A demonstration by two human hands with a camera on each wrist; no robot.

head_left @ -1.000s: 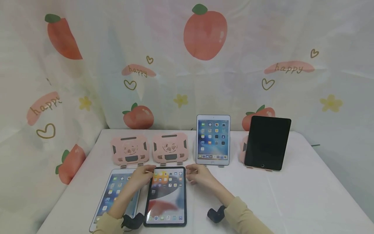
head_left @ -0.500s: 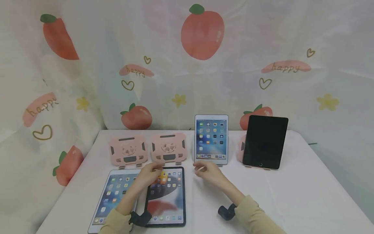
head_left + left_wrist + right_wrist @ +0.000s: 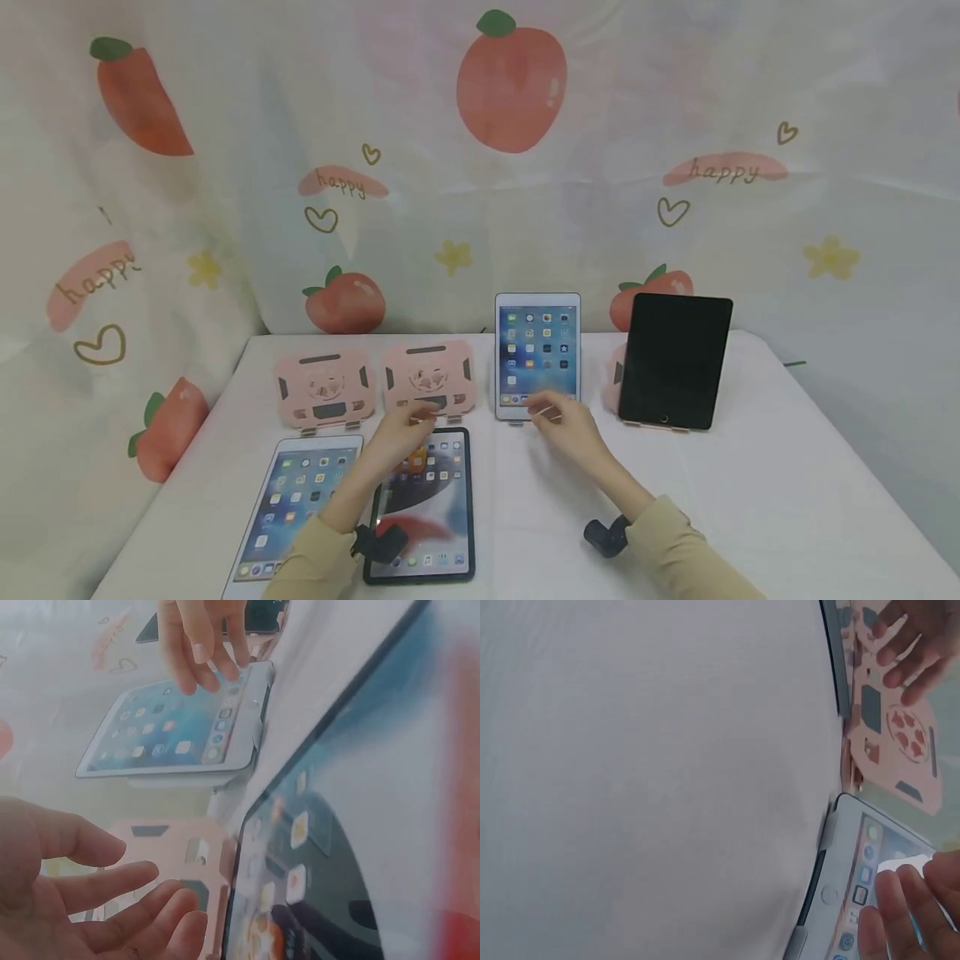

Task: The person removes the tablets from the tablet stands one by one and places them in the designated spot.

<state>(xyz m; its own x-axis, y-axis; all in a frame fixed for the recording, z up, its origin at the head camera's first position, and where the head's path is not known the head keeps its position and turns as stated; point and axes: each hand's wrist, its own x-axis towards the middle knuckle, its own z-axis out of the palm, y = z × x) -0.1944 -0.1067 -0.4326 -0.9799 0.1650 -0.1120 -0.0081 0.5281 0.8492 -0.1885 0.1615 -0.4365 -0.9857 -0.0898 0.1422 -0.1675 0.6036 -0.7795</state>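
Observation:
My left hand (image 3: pixel 402 435) hovers over the upper end of a black-rimmed tablet (image 3: pixel 438 521), which lies flat with its screen lit. Its fingers are loosely bent and hold nothing; in the left wrist view a pink tablet stand (image 3: pixel 169 851) shows behind them. My right hand (image 3: pixel 567 429) is in front of the lower part of a white tablet (image 3: pixel 537 350) propped upright on a stand. Relaxed fingers (image 3: pixel 891 900) spread before that tablet's screen in the right wrist view, gripping nothing; whether they touch it I cannot tell.
Left of the black-rimmed tablet lies another white tablet (image 3: pixel 300 492), partly behind my left forearm. Two bare pink stands (image 3: pixel 326 387) line the back left of the white table (image 3: pixel 750 517). A dark-screened black tablet (image 3: pixel 677 358) leans on a stand at back right. A patterned curtain hangs behind.
Both hands have left the upper corners of the black-rimmed tablet and moved right, the right one farther, to the propped white tablet. The black-rimmed tablet stays lying flat; the view shifts slightly.

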